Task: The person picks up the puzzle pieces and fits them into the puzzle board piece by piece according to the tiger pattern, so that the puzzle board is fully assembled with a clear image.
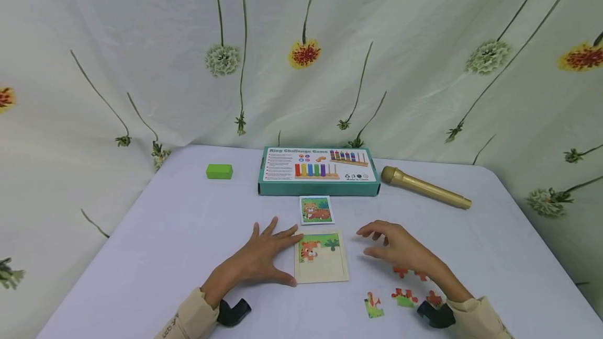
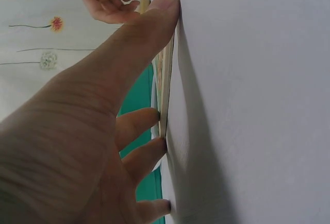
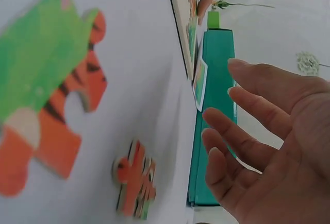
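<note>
The loose puzzle pieces (image 1: 373, 305) lie on the tabletop (image 1: 287, 315) behind the fingers of the right hand (image 1: 398, 245), toward its wrist and well apart from the left hand (image 1: 264, 258); the leftmost piece's long axis runs roughly near to far. The right fingers curve loosely apart, holding nothing, and point toward the board (image 1: 325, 271). The left fingers spread wide without gripping, thumb and index touching the board's left edge. The left wrist view gives that contact side-on; the right wrist view shows black stripes on a piece, hard to tell from the head.
</note>
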`<state>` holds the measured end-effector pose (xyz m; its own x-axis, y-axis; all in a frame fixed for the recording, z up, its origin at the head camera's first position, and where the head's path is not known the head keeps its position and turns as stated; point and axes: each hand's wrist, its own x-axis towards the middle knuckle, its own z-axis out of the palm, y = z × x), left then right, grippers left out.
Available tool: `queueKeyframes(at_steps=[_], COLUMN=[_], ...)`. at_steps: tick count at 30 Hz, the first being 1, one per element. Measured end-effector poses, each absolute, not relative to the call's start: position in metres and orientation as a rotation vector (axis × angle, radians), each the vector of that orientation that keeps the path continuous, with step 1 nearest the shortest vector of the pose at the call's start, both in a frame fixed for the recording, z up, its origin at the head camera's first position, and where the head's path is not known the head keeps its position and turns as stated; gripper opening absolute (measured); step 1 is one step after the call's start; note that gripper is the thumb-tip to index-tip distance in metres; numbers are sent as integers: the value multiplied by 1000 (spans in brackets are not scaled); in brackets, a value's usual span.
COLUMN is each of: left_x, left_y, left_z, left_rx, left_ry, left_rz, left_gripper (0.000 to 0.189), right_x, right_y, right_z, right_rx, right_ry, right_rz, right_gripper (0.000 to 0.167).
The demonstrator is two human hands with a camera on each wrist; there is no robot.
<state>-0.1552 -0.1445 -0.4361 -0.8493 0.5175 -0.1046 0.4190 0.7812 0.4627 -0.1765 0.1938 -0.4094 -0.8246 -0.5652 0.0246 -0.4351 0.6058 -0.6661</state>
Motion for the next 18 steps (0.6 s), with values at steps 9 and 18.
queueKeyframes(at_steps=[9, 18], left_x=[-156, -156], left_y=[-145, -145], left_z=[-437, -437], left_rx=[737, 741], left_ry=[2749, 2740], left_rz=[644, 642], left_gripper=[95, 96], right_x=[-169, -159], right_y=[229, 251], right_z=[-415, -420], right_rx=[-761, -648], right_ry=[2663, 2685], right_rz=[-998, -942], right_gripper=[39, 42])
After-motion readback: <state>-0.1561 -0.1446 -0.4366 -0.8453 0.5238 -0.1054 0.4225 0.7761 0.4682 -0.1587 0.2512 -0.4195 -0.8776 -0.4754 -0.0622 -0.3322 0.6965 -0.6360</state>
